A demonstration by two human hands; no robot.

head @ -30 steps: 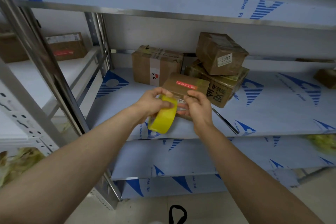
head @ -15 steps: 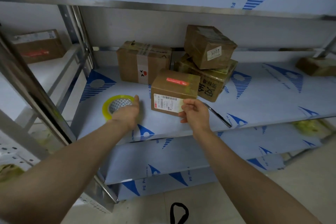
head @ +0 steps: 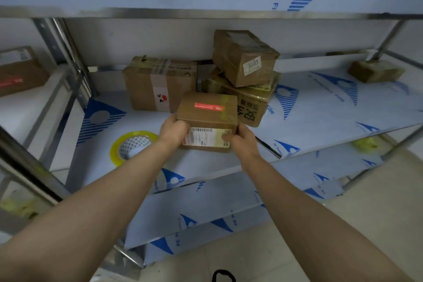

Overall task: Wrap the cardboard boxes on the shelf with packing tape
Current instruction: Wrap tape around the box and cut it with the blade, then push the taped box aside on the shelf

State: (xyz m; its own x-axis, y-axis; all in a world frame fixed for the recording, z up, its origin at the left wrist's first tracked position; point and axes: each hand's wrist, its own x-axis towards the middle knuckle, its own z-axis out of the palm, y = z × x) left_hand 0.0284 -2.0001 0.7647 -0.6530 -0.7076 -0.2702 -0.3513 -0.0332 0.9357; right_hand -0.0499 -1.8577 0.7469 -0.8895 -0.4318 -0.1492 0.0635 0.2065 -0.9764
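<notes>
Left hand (head: 173,130) and right hand (head: 244,143) grip the front box (head: 207,109) at its ends, probably to turn it; next, retrieve the tape roll (head: 131,146) left of it.

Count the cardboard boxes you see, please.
6: front box, gripped by left hand and right hand; taped box behind it; 3003 box atop printed box; small box far right; side box on the left shelf. Others may be hidden.
</notes>
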